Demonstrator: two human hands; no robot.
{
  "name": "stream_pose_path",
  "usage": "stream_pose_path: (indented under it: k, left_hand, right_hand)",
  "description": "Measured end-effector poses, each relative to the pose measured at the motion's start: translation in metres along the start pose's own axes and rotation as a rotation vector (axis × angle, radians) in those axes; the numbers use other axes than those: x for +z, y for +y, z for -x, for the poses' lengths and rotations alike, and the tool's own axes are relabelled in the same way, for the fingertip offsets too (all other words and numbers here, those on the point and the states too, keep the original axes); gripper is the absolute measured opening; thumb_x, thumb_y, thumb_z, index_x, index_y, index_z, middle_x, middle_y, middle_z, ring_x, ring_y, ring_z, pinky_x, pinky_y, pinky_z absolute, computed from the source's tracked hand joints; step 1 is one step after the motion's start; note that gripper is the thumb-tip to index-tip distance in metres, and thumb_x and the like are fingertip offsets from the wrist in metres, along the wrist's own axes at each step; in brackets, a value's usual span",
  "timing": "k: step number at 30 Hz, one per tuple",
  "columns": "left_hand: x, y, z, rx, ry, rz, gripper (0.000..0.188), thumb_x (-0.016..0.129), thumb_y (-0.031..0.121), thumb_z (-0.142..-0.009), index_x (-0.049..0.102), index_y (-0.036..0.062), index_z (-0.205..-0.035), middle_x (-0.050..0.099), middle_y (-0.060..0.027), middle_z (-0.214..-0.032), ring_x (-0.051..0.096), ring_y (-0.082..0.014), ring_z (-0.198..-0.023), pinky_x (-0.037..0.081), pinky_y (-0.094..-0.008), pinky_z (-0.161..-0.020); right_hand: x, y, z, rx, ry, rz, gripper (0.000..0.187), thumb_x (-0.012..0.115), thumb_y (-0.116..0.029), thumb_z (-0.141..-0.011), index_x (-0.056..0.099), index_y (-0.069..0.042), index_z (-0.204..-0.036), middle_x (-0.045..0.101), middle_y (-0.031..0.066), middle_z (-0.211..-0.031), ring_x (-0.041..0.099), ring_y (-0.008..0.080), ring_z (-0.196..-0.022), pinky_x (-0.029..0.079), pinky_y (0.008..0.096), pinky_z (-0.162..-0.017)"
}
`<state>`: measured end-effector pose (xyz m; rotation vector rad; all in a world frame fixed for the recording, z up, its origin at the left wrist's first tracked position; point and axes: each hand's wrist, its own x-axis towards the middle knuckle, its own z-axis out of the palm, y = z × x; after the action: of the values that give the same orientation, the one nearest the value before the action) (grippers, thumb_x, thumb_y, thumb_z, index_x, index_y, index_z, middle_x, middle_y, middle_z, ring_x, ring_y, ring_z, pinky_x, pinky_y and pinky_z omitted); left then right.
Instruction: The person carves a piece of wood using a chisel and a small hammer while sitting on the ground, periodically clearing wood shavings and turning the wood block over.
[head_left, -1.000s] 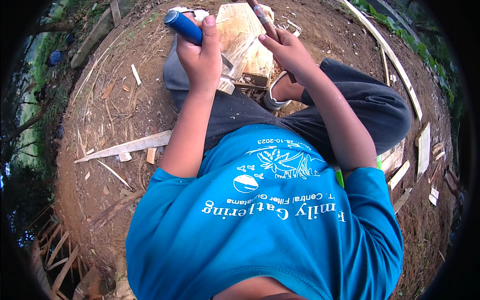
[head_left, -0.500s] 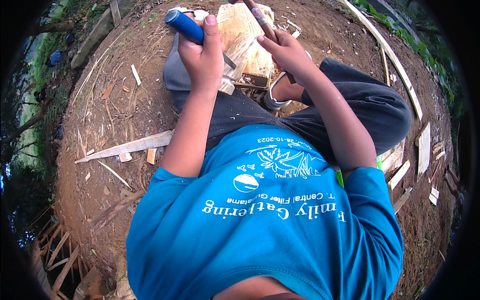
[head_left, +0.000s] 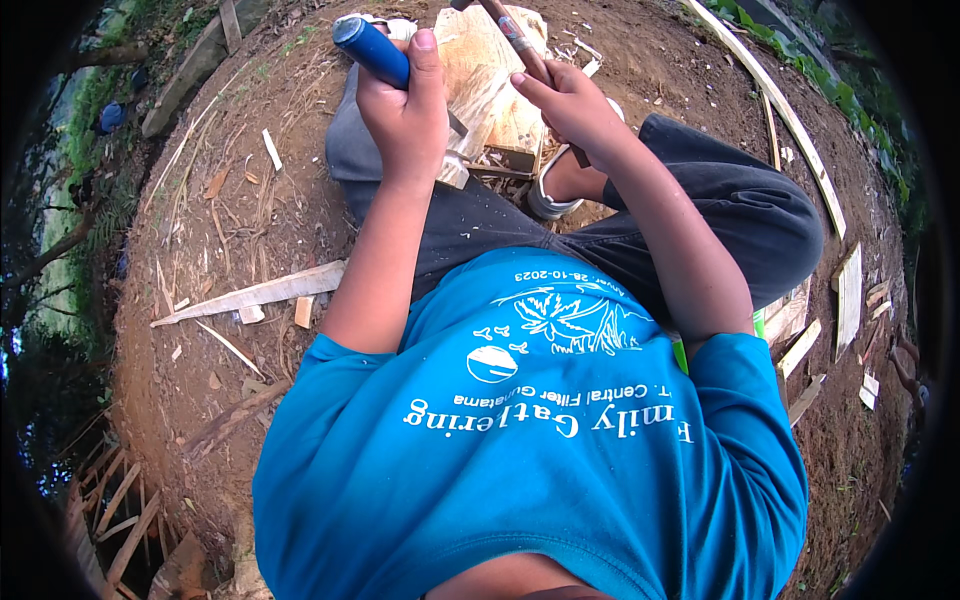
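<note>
My left hand (head_left: 408, 125) grips the blue handle of a chisel (head_left: 372, 50). Its metal blade shows only in part below my fingers, pointing down toward a pale wood block (head_left: 515, 95). In my right hand (head_left: 583, 108) is a hammer (head_left: 518, 38), held by its brown wooden handle. The hammer's head sits at the top edge of the view and is partly cut off, above the block and apart from the chisel. The block has a rough, split face and stands between my legs. Where the blade tip meets wood I cannot tell.
A long pointed wood piece (head_left: 255, 292) lies on the soil at my left. Several offcuts, among them a flat strip (head_left: 847, 300), are scattered on the right. A long thin batten (head_left: 775, 105) runs along the far right. My shoe (head_left: 553, 195) is close to the block.
The hammer has come down very slightly with my right hand. My left hand and the chisel stay almost in place.
</note>
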<state>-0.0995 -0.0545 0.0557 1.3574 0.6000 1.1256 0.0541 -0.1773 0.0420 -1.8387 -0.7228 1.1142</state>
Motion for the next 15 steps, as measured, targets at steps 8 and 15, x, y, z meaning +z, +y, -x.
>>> stream_pose_path:
  k: [8, 15]
  left_hand:
    - [-0.0003, 0.0013, 0.0004, -0.002, -0.005, -0.009, 0.028, 0.065, 0.026, -0.105, 0.053, 0.0061, -0.089, 0.054, 0.0031, -0.068, 0.05, -0.0039, -0.058, 0.04, -0.0221, -0.053]
    - [-0.0014, 0.0043, 0.0008, 0.008, -0.023, 0.004, 0.028, 0.065, 0.026, -0.105, 0.053, 0.0065, -0.09, 0.054, 0.0033, -0.069, 0.05, -0.004, -0.057, 0.04, -0.022, -0.053]
  right_hand:
    - [-0.001, -0.0016, -0.0001, 0.012, -0.016, 0.006, 0.044, 0.067, -0.043, -0.098, 0.06, 0.0, -0.097, 0.055, 0.0025, -0.074, 0.053, 0.0113, -0.062, 0.045, 0.0309, -0.055]
    - [-0.0003, -0.003, -0.0008, 0.024, -0.011, 0.033, 0.043, 0.067, -0.043, -0.098, 0.06, -0.001, -0.098, 0.055, 0.0025, -0.075, 0.054, 0.0114, -0.063, 0.045, 0.0311, -0.055]
